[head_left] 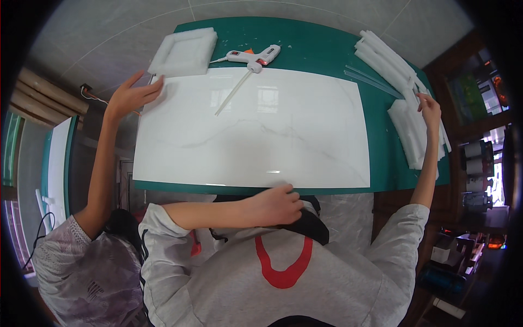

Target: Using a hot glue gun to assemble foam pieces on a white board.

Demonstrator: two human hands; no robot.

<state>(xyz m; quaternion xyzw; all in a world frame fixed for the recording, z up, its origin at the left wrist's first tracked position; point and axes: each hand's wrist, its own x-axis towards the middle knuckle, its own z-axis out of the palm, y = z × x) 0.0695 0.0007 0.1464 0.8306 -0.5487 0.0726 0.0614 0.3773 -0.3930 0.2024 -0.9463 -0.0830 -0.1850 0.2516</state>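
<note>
1. A large glossy white rectangular slab with faint grey veins (pixel 256 131) lies flat on a dark green table (pixel 327 49) and covers most of its top.
2. The person's left hand (pixel 275 204) rests at the near edge of the slab, around its middle, with the fingers curled loosely over a black object at the chest; whether it grips anything cannot be told.
3. The person's right hand (pixel 430 109) reaches past the slab's right edge and touches a stack of white foam strips (pixel 414 131) with bent fingers; a firm grasp cannot be confirmed.
4. More long white foam strips (pixel 387 54) lie beyond the slab's far right corner.
5. A white glue gun with a red trigger (pixel 255 55) sits just beyond the slab's far edge, and a clear glue stick (pixel 233 92) lies slanted on the slab below it.
6. A square white foam frame (pixel 184 50) rests at the slab's far left corner.
7. Another person's open hand (pixel 131 95), fingers spread, reaches toward that same corner.
8. Pale grey floor tiles (pixel 120 32) surround the table.
</note>
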